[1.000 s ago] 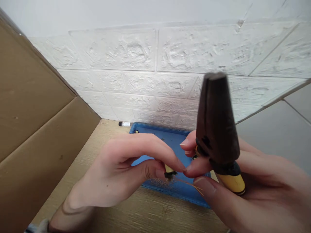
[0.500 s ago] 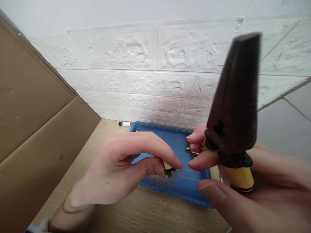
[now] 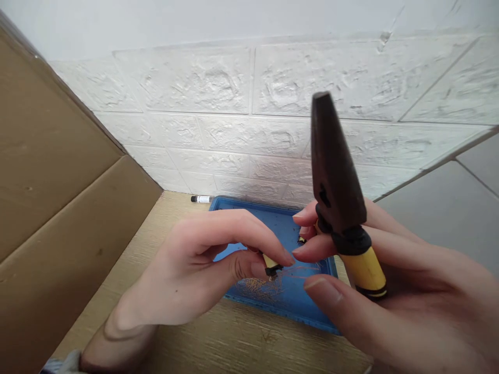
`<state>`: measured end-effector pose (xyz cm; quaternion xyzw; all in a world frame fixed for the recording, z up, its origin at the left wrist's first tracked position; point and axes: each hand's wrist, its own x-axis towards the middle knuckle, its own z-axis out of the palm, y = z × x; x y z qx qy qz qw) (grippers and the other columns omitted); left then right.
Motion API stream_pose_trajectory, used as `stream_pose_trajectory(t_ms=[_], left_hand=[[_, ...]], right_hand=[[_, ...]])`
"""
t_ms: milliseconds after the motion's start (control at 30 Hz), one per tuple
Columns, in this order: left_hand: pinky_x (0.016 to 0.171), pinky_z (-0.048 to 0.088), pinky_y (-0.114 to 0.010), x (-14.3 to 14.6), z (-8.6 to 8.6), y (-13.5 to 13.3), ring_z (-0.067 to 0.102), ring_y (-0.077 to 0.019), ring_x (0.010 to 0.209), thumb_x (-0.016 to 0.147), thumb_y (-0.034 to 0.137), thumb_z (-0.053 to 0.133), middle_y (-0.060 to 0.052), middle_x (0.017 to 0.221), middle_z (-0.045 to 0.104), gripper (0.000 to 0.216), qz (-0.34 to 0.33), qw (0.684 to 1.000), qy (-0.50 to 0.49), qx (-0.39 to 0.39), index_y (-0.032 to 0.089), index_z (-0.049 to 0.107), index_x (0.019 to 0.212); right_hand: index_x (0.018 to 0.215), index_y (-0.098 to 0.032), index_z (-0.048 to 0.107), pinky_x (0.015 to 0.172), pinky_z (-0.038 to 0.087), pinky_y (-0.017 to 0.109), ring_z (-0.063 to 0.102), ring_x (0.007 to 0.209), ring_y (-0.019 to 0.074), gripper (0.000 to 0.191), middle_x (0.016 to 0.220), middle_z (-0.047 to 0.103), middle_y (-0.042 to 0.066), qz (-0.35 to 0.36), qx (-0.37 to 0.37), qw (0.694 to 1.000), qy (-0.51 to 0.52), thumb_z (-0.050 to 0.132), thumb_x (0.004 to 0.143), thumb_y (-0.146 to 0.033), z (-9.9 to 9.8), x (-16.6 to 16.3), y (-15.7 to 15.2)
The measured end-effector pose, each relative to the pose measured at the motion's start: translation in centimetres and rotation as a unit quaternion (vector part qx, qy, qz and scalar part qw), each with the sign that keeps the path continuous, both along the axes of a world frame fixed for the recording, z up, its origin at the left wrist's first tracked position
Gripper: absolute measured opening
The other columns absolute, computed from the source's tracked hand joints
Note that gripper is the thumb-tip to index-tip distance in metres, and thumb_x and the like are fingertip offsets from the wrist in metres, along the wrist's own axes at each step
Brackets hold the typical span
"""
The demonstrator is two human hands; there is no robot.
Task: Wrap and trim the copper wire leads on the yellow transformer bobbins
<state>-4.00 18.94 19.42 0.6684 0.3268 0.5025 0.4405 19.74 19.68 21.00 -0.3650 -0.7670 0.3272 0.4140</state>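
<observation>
My left hand [image 3: 202,270] pinches a small yellow piece with a black end [image 3: 270,265] between thumb and forefinger, over the blue tray [image 3: 255,213]. Fine copper-coloured strands stick out of that piece towards my right hand [image 3: 390,306]. My right hand grips pliers [image 3: 337,192] with dark jaws pointing up and yellow handles held in the palm. Its thumb and forefinger tips sit close to the strands, a little apart from the left fingertips. A heap of thin wire strands [image 3: 259,285] lies in the tray below.
A brown cardboard sheet [image 3: 58,182] leans along the left side. A white brick-pattern wall [image 3: 234,104] stands behind the tray. A small black and white tube [image 3: 200,199] lies on the wooden table [image 3: 187,343] by the wall. A grey panel [image 3: 452,208] is at the right.
The pliers swung right and tilted, then came back left and upright. My right fingertips drew slightly away from the left ones, leaving strands showing between them. My left hand hardly moved.
</observation>
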Motion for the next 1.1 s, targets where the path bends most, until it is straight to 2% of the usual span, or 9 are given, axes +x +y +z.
stream_pose_trajectory(t_ms=[133, 300, 400, 467, 567, 700, 833, 967, 1100], left_hand=[[0.076, 0.074, -0.031, 0.1, -0.3, -0.3, 0.087, -0.0224, 0.083, 0.104, 0.013, 0.085, 0.0, 0.093, 0.091, 0.021, 0.005, 1.0, -0.006, 0.014, 0.032, 0.092, 0.102], [0.068, 0.072, -0.027, 0.2, -0.3, -0.4, 0.088, -0.0211, 0.082, 0.103, 0.008, 0.084, 0.002, 0.099, 0.093, 0.027, 0.014, 0.999, -0.009, 0.051, 0.034, 0.092, 0.102], [0.065, 0.072, -0.025, 0.0, -0.1, -0.2, 0.089, -0.0198, 0.082, 0.101, 0.001, 0.082, 0.003, 0.103, 0.094, 0.034, -0.006, 0.999, 0.007, 0.051, 0.033, 0.092, 0.098], [0.069, 0.074, -0.027, -0.1, 0.0, -0.2, 0.09, -0.0196, 0.082, 0.101, 0.0, 0.082, 0.003, 0.105, 0.094, 0.034, -0.022, 0.998, 0.004, 0.053, 0.033, 0.091, 0.098], [0.072, 0.076, -0.029, 0.0, -0.1, -0.3, 0.09, -0.0194, 0.081, 0.099, 0.003, 0.087, 0.003, 0.106, 0.093, 0.03, -0.018, 0.998, -0.006, 0.061, 0.033, 0.092, 0.101], [0.067, 0.074, -0.027, 0.1, 0.1, -0.2, 0.089, -0.0191, 0.079, 0.099, 0.0, 0.085, 0.004, 0.1, 0.093, 0.035, -0.022, 0.999, -0.011, 0.045, 0.034, 0.09, 0.098], [0.079, 0.077, -0.032, 0.1, 0.0, 0.1, 0.09, -0.0218, 0.087, 0.097, -0.002, 0.086, 0.004, 0.101, 0.094, 0.037, -0.04, 0.998, -0.029, 0.033, 0.035, 0.089, 0.101], [0.078, 0.075, -0.034, 0.3, -0.5, -0.2, 0.087, -0.0229, 0.084, 0.099, 0.011, 0.093, 0.001, 0.098, 0.092, 0.026, -0.015, 0.998, -0.053, 0.004, 0.036, 0.092, 0.106], [0.076, 0.069, -0.027, 0.6, -0.6, -0.4, 0.083, -0.0181, 0.083, 0.101, 0.025, 0.095, 0.0, 0.096, 0.089, 0.009, 0.028, 0.996, -0.079, -0.025, 0.032, 0.094, 0.107]], right_hand=[[0.098, -0.04, 0.079, 0.088, 0.066, 0.008, 0.086, 0.102, 0.006, 0.027, 0.121, 0.084, -0.017, -0.021, -0.013, 1.0, 0.011, 0.081, 0.096, -0.012, 0.2, -0.7, -0.3], [0.092, -0.036, 0.074, 0.068, 0.068, 0.016, 0.083, 0.088, 0.0125, 0.027, 0.112, 0.079, -0.008, -0.016, -0.018, 0.999, 0.029, 0.077, 0.095, -0.009, 0.0, -1.3, -1.1], [0.086, -0.031, 0.068, 0.049, 0.057, 0.022, 0.076, 0.076, 0.0158, 0.023, 0.103, 0.072, -0.002, -0.078, -0.001, 0.994, 0.083, 0.071, 0.093, -0.009, -0.2, -2.5, -1.9], [0.087, -0.031, 0.067, 0.045, 0.051, 0.026, 0.072, 0.071, 0.0153, 0.023, 0.102, 0.072, -0.002, -0.105, 0.026, 0.99, 0.093, 0.067, 0.093, -0.009, -0.2, -3.3, -2.3], [0.091, -0.033, 0.065, 0.051, 0.05, 0.027, 0.07, 0.071, 0.0127, 0.031, 0.104, 0.072, -0.005, -0.098, 0.048, 0.989, 0.099, 0.063, 0.091, -0.001, -0.1, -4.0, -2.7], [0.091, -0.031, 0.064, 0.054, 0.055, 0.026, 0.072, 0.071, 0.0124, 0.034, 0.107, 0.073, -0.005, -0.099, 0.028, 0.989, 0.11, 0.06, 0.087, 0.002, 0.0, -4.4, -2.7], [0.087, -0.03, 0.067, 0.06, 0.06, 0.022, 0.075, 0.077, 0.0121, 0.035, 0.105, 0.077, -0.005, -0.106, 0.013, 0.988, 0.114, 0.058, 0.082, 0.004, 0.0, -4.3, -2.5], [0.089, -0.032, 0.071, 0.061, 0.065, 0.019, 0.08, 0.084, 0.0142, 0.035, 0.11, 0.08, -0.008, -0.049, -0.003, 0.995, 0.09, 0.065, 0.082, 0.002, 0.0, -2.9, -1.7], [0.099, -0.041, 0.075, 0.08, 0.07, 0.014, 0.085, 0.099, 0.012, 0.033, 0.12, 0.079, -0.014, -0.048, -0.022, 0.996, 0.065, 0.07, 0.095, -0.008, -0.5, -1.6, -1.1]])
